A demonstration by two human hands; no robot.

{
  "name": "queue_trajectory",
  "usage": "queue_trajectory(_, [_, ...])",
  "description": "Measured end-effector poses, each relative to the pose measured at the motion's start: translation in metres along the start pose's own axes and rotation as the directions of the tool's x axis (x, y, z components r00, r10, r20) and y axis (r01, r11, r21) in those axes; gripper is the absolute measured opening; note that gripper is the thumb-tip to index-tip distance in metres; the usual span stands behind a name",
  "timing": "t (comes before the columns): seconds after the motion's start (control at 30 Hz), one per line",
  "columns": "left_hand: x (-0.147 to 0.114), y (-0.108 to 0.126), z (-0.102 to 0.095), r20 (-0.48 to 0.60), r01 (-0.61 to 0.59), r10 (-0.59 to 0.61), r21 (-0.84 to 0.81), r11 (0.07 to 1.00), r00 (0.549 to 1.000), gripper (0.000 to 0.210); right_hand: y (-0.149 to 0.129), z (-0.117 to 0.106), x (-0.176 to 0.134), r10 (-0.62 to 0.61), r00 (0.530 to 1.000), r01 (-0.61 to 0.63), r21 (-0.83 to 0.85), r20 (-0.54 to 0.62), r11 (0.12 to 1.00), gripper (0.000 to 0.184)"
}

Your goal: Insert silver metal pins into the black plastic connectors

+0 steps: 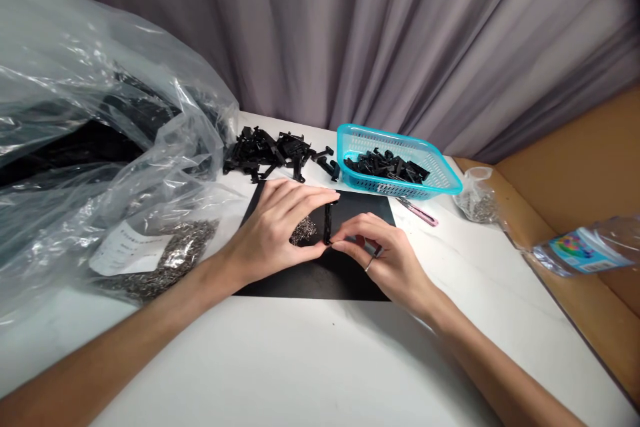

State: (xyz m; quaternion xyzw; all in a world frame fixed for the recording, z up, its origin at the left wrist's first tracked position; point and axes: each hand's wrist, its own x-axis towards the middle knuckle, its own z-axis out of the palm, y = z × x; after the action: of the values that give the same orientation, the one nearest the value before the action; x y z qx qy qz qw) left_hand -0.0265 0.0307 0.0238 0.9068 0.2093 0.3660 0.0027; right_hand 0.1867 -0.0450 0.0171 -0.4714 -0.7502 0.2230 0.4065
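Note:
My left hand (pixel 275 223) grips a narrow black plastic part (pixel 328 221) upright, fingertips at its top end and thumb at its lower end. The fingertips of my right hand (pixel 383 247), which wears a ring, are pinched together at the part's lower end. Whatever small thing may be between them is too small to make out. Both hands are above a black mat (pixel 320 283). A small heap of tiny metal pieces (pixel 304 232) lies on the mat behind the left hand, partly hidden by it.
Loose black parts (pixel 275 150) are piled at the back, beside a blue basket (pixel 400 137) holding more. A pink-handled tool (pixel 420 212) lies before the basket. Bags of metal pieces (pixel 185 250) and large clear plastic (pixel 125 40) crowd the left. A small bag (pixel 477 200) and bottle (pixel 585 250) are right.

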Motion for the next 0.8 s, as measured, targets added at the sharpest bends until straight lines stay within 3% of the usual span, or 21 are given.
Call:
queue_trajectory(0.37, [-0.001, 0.001, 0.004, 0.011, 0.006, -0.006, -0.015, 1.0, 1.0, 0.054, 0.001, -0.003, -0.003, -0.164, 0.98, 0.189, -0.257, 0.115, 0.948, 0.023])
queue_trajectory(0.63, [-0.004, -0.001, 0.007, 0.005, 0.01, -0.01, -0.012, 1.0, 1.0, 0.053, -0.005, -0.007, 0.001, 0.009, 0.99, 0.008, -0.127, 0.139, 0.992, 0.012])
queue_trajectory(0.8, [-0.007, -0.001, 0.011, -0.013, -0.003, 0.002, -0.029, 1.0, 1.0, 0.061, -0.004, -0.005, 0.002, 0.176, 0.981, -0.17, -0.072, 0.076, 0.983, 0.006])
